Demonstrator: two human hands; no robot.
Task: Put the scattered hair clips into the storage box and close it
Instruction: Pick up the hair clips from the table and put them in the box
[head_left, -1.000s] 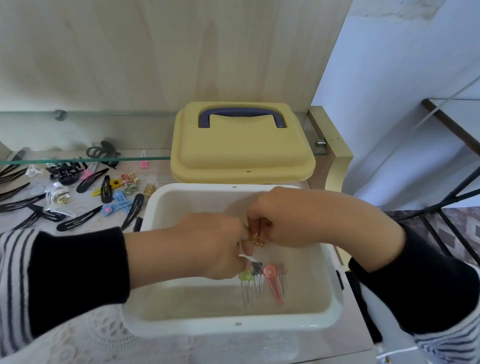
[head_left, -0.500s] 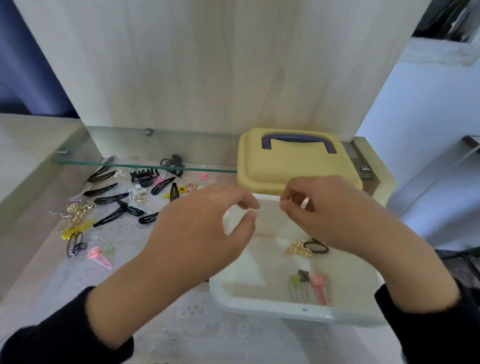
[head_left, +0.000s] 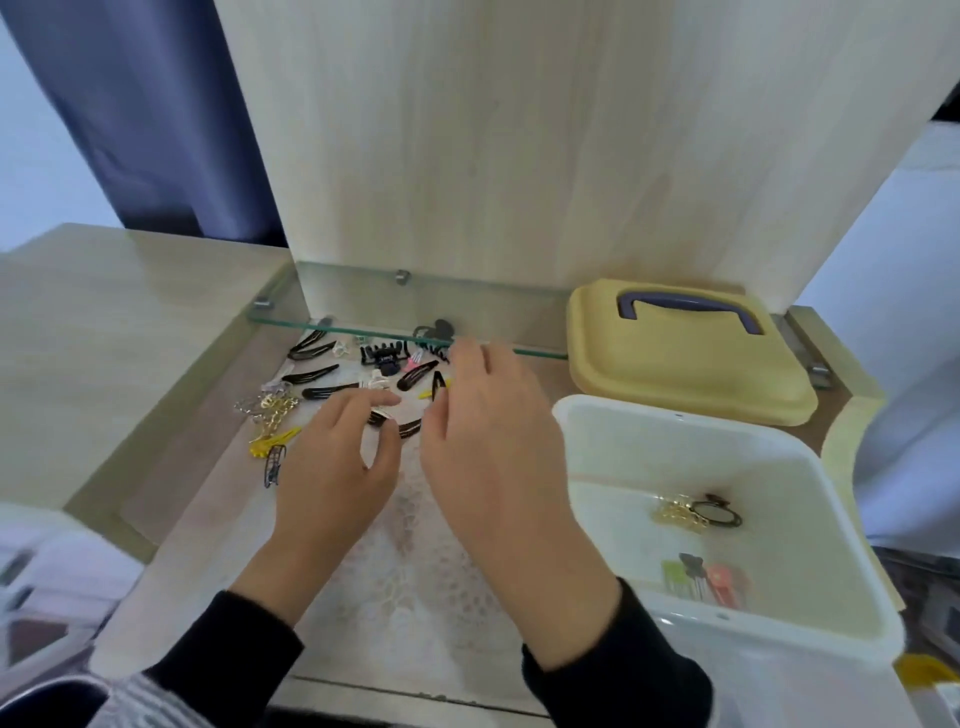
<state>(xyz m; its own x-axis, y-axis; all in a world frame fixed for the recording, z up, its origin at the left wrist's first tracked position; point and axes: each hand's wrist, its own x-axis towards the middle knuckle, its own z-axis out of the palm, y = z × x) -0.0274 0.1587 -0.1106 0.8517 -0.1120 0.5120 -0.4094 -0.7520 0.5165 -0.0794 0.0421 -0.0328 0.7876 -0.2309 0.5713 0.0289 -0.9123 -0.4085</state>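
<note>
My left hand (head_left: 337, 457) hovered over the lace mat (head_left: 415, 571), its fingers loosely curved and the thumb apart from the forefinger, holding nothing. My right hand (head_left: 488, 447), just beside it, had its fingers relaxed and nearly straight, and it held nothing either. Between my two thumbs lay a black snap clip (head_left: 408, 429); I could not tell whether either thumb touched it. Ahead of my fingertips lay the scattered clips: a claw clip (head_left: 382, 356) and more black snaps (head_left: 311, 374). Left of my left hand lay a yellow clip (head_left: 275, 441) beside a gold chain (head_left: 270, 410). The box (head_left: 623, 441) stood open to the right of my right hand, with a few stored clips (head_left: 701, 577) inside. Its lid (head_left: 691, 364) lay beyond it.
</note>
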